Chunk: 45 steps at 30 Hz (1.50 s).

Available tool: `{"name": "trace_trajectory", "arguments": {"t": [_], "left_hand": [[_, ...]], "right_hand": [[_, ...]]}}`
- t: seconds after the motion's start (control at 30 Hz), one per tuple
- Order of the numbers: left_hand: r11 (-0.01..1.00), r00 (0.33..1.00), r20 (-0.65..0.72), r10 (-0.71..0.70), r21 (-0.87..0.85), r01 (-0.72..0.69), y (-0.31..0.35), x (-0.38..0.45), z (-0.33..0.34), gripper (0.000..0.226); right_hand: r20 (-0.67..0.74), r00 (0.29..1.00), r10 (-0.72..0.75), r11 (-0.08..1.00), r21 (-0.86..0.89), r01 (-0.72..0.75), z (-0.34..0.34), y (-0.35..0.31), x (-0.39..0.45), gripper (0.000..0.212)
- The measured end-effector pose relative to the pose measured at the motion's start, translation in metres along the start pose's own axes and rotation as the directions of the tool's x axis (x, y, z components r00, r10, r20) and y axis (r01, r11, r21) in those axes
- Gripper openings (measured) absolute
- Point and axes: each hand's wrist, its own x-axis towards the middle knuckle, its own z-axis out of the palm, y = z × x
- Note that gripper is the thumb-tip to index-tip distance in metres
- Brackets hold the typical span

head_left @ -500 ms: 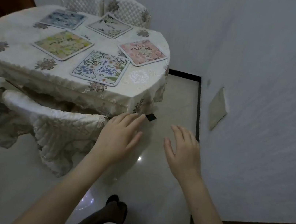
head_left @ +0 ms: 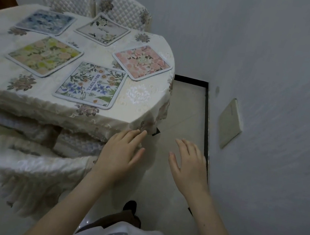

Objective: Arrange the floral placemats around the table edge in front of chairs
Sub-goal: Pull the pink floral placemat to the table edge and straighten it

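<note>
Several floral placemats lie on the round table (head_left: 140, 103) with its cream embroidered cloth: a blue one (head_left: 45, 22) and a white one (head_left: 103, 29) at the far side, a yellow-green one (head_left: 44, 56), a pink one (head_left: 142, 62) near the right edge, and a white-and-blue "Beautiful" one (head_left: 91, 85) nearest me. My left hand (head_left: 119, 157) hovers open below the table's near right edge, fingertips at the cloth's hem. My right hand (head_left: 189, 166) is open over the floor, holding nothing.
Two quilted chairs (head_left: 123, 12) stand behind the table; a covered chair (head_left: 23, 160) sits at the near left. A grey wall (head_left: 271, 114) with a switch plate (head_left: 229, 122) closes the right side, leaving a narrow strip of floor (head_left: 185, 111).
The view has closed in on the table. Both hands have stayed open and empty, with the left one now nearer the cloth's hem.
</note>
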Motion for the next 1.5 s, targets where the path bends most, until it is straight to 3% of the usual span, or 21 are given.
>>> {"name": "trace_trajectory", "arguments": {"t": [0.4, 0.7, 0.87, 1.17, 1.5], "left_hand": [[0.997, 0.997, 0.000, 0.077, 0.011, -0.077, -0.047, 0.176, -0.018, 0.049], [1.000, 1.000, 0.024, -0.013, 0.022, 0.012, -0.037, 0.256, 0.034, 0.044], [0.982, 0.982, -0.027, -0.185, 0.023, 0.186, -0.014, 0.309, 0.050, 0.046], [0.890, 0.875, -0.174, -0.452, -0.013, 0.457, 0.015, 0.384, 0.050, 0.047], [0.781, 0.774, -0.140, -0.618, 0.000, 0.624, -0.015, 0.415, 0.079, 0.048]], "right_hand": [[-0.049, 0.998, 0.041, 0.999, -0.018, -0.042, -0.010, 0.011, 0.174, 0.055], [0.021, 1.000, -0.017, 1.000, 0.006, 0.017, 0.013, 0.076, 0.266, 0.047], [0.103, 0.983, -0.154, 0.987, 0.062, 0.149, 0.003, 0.117, 0.337, 0.042], [0.140, 0.911, -0.389, 0.918, 0.141, 0.371, -0.015, 0.157, 0.454, 0.041], [0.264, 0.823, -0.502, 0.864, 0.200, 0.463, 0.042, 0.164, 0.517, 0.038]]}}
